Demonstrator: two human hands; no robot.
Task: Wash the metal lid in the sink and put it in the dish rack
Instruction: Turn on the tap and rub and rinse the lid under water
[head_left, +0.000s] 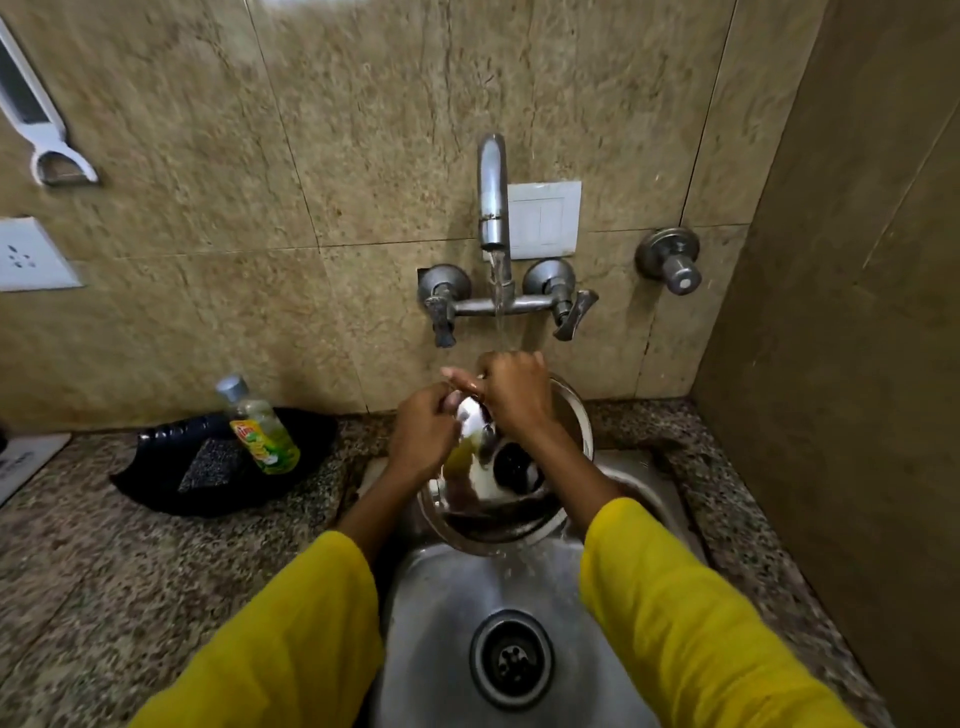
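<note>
Clearly, both hands clutch the metal lid (498, 499), tilted over the sink (441, 623) beneath the tap's stream at twelve o'clock: left hand (423, 431) at ten, right hand (514, 392) at one. Wet metal could slip and clatter into the basin.

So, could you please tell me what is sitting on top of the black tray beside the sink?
On the black tray stand a tilted dish soap bottle and a dark scrub pad. The bottle covers part of the tray's back, so anything there is hidden.
</note>
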